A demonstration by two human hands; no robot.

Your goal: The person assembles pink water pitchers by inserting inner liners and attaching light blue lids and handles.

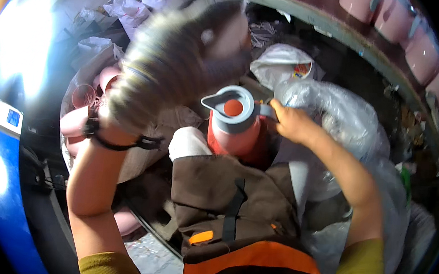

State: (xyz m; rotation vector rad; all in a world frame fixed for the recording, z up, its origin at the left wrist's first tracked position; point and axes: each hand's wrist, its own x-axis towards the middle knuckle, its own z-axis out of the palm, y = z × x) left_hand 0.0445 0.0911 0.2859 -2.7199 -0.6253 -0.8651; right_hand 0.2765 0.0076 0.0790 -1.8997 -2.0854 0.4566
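The pink jug (232, 133) is gripped at its grey handle by the right hand (292, 122). Above-left of the jug, the gloved left hand (176, 62) is blurred; grip undeterminable.

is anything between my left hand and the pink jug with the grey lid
Nothing visible stands between them. The left hand, blurred and wearing a striped glove, is raised up and to the left of the pink jug; only open air shows in the gap. The right hand already grips the jug's grey handle.
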